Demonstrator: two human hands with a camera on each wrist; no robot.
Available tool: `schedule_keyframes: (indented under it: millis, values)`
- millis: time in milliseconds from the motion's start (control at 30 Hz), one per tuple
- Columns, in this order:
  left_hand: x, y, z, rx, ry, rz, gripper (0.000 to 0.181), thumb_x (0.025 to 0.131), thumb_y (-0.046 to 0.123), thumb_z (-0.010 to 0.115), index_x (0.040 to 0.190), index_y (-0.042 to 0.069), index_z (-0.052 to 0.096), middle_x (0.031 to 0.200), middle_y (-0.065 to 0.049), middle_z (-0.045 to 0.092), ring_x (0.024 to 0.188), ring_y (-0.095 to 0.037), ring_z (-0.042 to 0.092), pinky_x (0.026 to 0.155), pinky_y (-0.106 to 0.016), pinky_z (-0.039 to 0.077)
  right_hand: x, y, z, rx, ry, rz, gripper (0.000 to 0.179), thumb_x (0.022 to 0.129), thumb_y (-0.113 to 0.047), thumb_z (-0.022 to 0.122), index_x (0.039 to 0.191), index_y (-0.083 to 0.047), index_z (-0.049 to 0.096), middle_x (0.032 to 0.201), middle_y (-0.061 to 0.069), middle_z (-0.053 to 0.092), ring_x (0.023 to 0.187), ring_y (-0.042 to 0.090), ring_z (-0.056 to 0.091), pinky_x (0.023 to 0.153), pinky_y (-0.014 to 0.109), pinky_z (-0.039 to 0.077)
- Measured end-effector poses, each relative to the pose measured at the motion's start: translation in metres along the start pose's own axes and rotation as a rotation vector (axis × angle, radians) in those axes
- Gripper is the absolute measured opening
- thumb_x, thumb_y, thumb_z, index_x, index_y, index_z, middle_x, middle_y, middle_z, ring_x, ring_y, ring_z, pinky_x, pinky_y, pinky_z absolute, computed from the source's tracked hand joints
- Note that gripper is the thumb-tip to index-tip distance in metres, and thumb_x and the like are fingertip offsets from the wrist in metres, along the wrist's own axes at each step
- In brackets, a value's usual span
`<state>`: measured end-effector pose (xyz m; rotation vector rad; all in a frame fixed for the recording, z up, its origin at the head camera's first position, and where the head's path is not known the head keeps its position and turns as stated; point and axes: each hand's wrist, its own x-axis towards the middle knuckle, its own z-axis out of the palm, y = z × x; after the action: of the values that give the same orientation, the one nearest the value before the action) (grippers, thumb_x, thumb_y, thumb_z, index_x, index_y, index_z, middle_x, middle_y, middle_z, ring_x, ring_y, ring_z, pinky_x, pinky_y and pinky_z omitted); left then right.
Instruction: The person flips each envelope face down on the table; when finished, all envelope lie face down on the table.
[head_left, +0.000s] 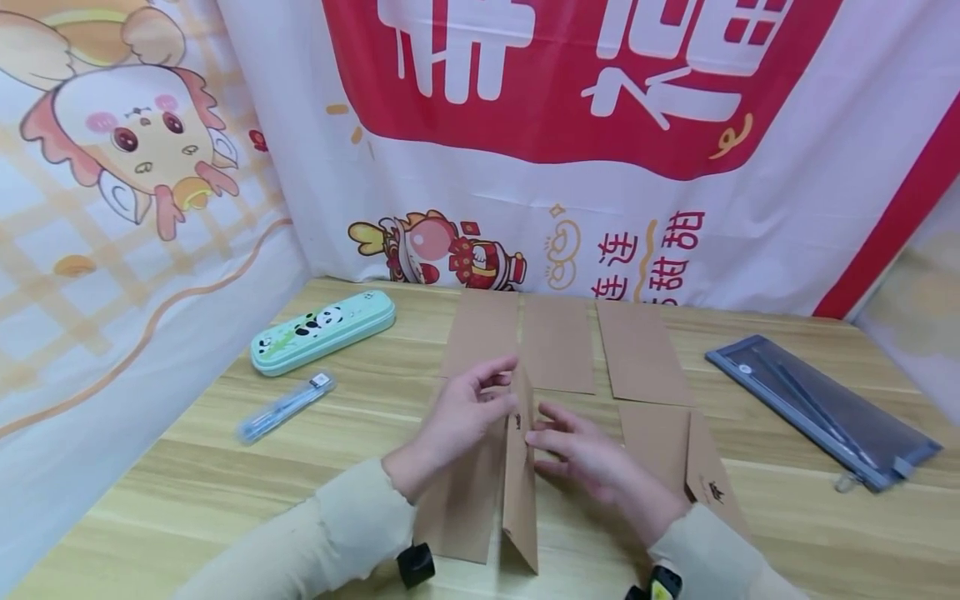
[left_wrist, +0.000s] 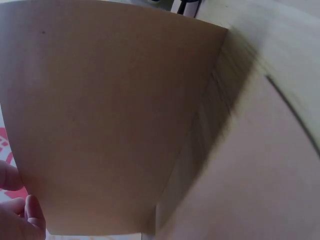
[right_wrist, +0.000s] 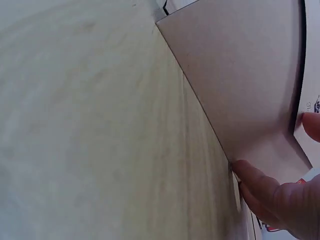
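Note:
A folded brown cardboard piece (head_left: 522,492) stands on edge between the two hands, with small dark print on one panel. My left hand (head_left: 461,421) pinches its upper edge from the left; in the left wrist view the left fingers (left_wrist: 34,215) show at the side of the broad plain panel. From the right, my right hand (head_left: 585,454) touches the piece with spread fingers. In the right wrist view, the right thumb is at the printed flap and one fingertip (right_wrist: 242,167) rests at the plain panel's lower edge. A flat cardboard piece (head_left: 457,525) lies under the left hand.
Several flat cardboard pieces (head_left: 558,342) lie behind the hands. Another folded piece (head_left: 652,437) with a printed flap is by the right forearm. A mint panda pencil case (head_left: 322,332) and clear pen pack (head_left: 285,408) lie left, a dark mesh pouch (head_left: 825,408) right.

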<state>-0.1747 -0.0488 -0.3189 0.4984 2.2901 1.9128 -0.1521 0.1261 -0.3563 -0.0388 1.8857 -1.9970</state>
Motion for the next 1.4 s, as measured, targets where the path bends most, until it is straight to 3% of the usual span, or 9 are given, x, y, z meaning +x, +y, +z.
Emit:
schedule_keyframes:
  millis: [300, 467, 700, 967, 1167, 1400]
  values:
    - [0.008, 0.006, 0.017, 0.015, -0.032, 0.039, 0.046, 0.085, 0.001, 0.059, 0.13, 0.001, 0.05, 0.119, -0.017, 0.054, 0.105, -0.031, 0.056, 0.084, -0.028, 0.052, -0.007, 0.0, -0.003, 0.009, 0.068, -0.001, 0.072, 0.086, -0.009, 0.058, 0.144, 0.004, 0.017, 0.139, 0.031, 0.033, 0.121, 0.037, 0.044, 0.095, 0.045, 0.046]
    - [0.009, 0.009, 0.023, 0.021, -0.046, 0.068, 0.045, 0.083, -0.002, 0.06, 0.128, -0.003, 0.051, 0.115, -0.018, 0.053, 0.097, -0.026, 0.058, 0.08, -0.027, 0.053, -0.021, -0.007, -0.009, -0.047, 0.129, -0.064, 0.072, 0.087, -0.008, 0.056, 0.144, 0.006, 0.015, 0.132, 0.03, 0.037, 0.105, 0.024, 0.054, 0.093, 0.038, 0.049]
    - [0.009, 0.009, 0.026, 0.022, -0.047, 0.079, 0.045, 0.083, -0.002, 0.06, 0.127, -0.002, 0.052, 0.111, -0.017, 0.054, 0.092, -0.022, 0.058, 0.077, -0.024, 0.053, -0.049, -0.029, -0.001, -0.149, 0.277, -0.171, 0.068, 0.088, -0.014, 0.06, 0.144, -0.002, 0.025, 0.109, 0.013, 0.046, 0.091, 0.016, 0.054, 0.082, 0.026, 0.052]
    - [0.009, 0.009, 0.026, 0.031, -0.044, 0.071, 0.046, 0.085, 0.001, 0.061, 0.129, 0.001, 0.051, 0.11, -0.015, 0.054, 0.095, -0.024, 0.059, 0.08, -0.027, 0.053, -0.051, -0.029, 0.025, -0.119, 0.252, -0.193, 0.074, 0.083, -0.011, 0.065, 0.145, -0.001, 0.023, 0.095, 0.006, 0.045, 0.066, 0.008, 0.051, 0.066, 0.022, 0.052]
    - [0.008, 0.004, 0.023, 0.003, -0.034, 0.076, 0.043, 0.087, 0.004, 0.059, 0.129, 0.003, 0.052, 0.118, -0.014, 0.053, 0.103, -0.028, 0.056, 0.086, -0.03, 0.052, -0.045, -0.016, 0.028, -0.037, 0.191, -0.218, 0.07, 0.083, -0.007, 0.064, 0.143, -0.002, 0.029, 0.085, 0.003, 0.045, 0.06, 0.006, 0.049, 0.059, 0.021, 0.05]
    - [0.006, -0.004, 0.018, 0.0, -0.028, 0.121, 0.038, 0.093, 0.006, 0.05, 0.13, 0.006, 0.052, 0.123, -0.01, 0.055, 0.105, -0.022, 0.052, 0.092, -0.033, 0.047, -0.041, -0.014, 0.03, -0.008, 0.141, -0.235, 0.062, 0.083, -0.004, 0.06, 0.141, -0.007, 0.037, 0.08, 0.001, 0.048, 0.055, 0.006, 0.046, 0.051, 0.019, 0.047]
